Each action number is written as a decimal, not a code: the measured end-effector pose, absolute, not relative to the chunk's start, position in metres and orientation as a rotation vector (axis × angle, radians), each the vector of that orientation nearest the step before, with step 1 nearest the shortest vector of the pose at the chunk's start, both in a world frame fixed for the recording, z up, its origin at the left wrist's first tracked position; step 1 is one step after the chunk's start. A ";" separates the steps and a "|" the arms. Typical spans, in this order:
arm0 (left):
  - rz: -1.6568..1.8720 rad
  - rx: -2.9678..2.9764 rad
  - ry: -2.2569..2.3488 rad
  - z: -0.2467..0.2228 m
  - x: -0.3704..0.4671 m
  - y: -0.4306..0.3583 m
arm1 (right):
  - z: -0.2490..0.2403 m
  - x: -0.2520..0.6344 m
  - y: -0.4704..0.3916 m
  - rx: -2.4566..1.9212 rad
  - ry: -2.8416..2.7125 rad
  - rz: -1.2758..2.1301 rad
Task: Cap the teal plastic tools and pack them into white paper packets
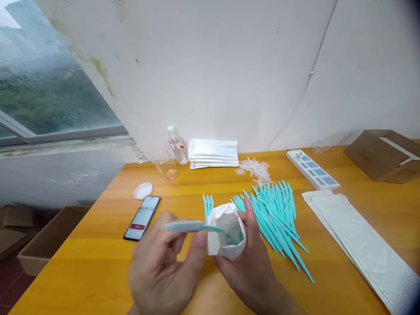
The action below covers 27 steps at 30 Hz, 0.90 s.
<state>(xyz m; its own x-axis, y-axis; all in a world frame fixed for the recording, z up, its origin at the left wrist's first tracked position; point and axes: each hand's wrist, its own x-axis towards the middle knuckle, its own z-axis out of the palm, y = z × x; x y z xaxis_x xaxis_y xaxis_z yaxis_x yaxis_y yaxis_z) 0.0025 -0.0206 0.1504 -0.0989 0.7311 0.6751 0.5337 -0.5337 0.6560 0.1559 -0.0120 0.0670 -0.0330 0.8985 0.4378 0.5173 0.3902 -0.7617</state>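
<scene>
My left hand (pixel 164 271), slightly blurred, pinches a turquoise plastic knife (pixel 187 226) between thumb and fingers. The far end of that knife reaches into the mouth of a white paper-like bag (pixel 218 245). Wrapped around the bag is my right hand (pixel 251 262), which tilts its round opening toward me. Some turquoise pieces show inside the bag, their shape partly hidden. Just behind the bag, several turquoise knives (pixel 206 204) lie side by side. A large loose pile of turquoise plastic knives (pixel 275 214) spreads to the right of my right hand.
Flat white bags (pixel 367 249) lie at right, near a power strip (pixel 313 168) and a cardboard box (pixel 383 155). At the back are stacked white bags (pixel 213 153), pale plastic pieces (pixel 254 168), a bottle (pixel 177 146) and a clear jar (pixel 166 166). A phone (pixel 142 218) sits left.
</scene>
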 end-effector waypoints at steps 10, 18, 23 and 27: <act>0.594 1.767 2.066 0.058 -0.033 0.069 | 0.063 0.167 -0.028 -1.241 -1.604 0.486; 0.028 1.739 2.142 0.018 -0.028 0.102 | 0.064 0.175 -0.027 -1.312 -1.626 0.505; 0.082 1.732 2.197 0.020 -0.036 0.109 | 0.067 0.173 -0.027 -1.305 -1.620 0.546; 0.130 1.699 2.116 0.018 -0.037 0.115 | 0.069 0.173 -0.027 -1.290 -1.628 0.559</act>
<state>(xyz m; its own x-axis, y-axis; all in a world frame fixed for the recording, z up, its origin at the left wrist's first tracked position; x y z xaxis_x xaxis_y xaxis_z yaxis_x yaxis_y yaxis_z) -0.0370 0.1146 0.0180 -0.1637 0.9506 -0.2636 0.9113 0.2480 0.3287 0.1727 -0.0274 0.0685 0.0083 0.9199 0.3920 0.4856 0.3390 -0.8058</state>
